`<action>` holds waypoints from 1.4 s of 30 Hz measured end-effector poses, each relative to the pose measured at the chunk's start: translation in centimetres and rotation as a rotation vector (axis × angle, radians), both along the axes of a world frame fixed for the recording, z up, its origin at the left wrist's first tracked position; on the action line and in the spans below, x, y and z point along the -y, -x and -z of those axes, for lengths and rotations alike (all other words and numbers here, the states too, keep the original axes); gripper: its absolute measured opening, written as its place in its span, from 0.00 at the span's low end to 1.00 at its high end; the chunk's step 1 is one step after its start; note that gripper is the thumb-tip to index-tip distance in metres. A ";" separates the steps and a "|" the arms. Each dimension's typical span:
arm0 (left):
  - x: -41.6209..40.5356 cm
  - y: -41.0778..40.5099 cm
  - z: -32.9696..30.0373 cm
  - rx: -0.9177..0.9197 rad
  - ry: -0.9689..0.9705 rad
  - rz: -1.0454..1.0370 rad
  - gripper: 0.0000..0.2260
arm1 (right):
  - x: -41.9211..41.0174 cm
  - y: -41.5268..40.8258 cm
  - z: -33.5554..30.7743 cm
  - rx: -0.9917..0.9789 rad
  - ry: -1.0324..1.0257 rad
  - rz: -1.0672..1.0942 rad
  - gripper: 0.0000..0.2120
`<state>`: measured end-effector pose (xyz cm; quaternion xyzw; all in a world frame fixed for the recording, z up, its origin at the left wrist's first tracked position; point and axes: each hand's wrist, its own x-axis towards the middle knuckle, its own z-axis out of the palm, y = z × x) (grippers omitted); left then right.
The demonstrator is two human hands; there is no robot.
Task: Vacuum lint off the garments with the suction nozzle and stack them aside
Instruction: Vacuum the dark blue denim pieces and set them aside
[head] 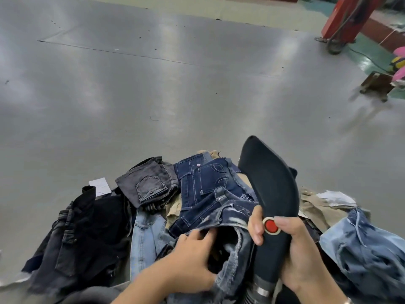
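Gripping one nozzle (270, 183) and one denim garment (230, 218), two hands (293, 244).

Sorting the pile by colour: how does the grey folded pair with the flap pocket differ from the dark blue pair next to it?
The grey pair is faded charcoal with tone-matched stitching; the dark blue pair is deep indigo with pale contrast stitching. The grey pair lies neatly folded, left of the blue one, which lies looser with a frayed edge showing. The grey pocket has a buttoned flap; the blue pocket is open-topped with curved stitching. Both are denim, back pocket up, untouched by the hands.
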<state>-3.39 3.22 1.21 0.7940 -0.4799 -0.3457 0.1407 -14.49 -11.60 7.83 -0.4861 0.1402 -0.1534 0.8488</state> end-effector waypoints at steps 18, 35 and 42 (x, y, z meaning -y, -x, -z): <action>-2.3 -3.7 -5.5 -0.255 0.621 0.049 0.11 | 4.2 1.0 0.1 -0.139 0.075 0.102 0.19; -1.2 -0.9 -3.8 -0.332 0.611 -0.349 0.13 | 1.7 -1.0 0.3 -0.187 0.087 0.205 0.11; -1.5 -3.2 -3.4 -0.054 0.740 -0.623 0.14 | 0.8 1.5 -0.6 -0.354 0.249 0.094 0.29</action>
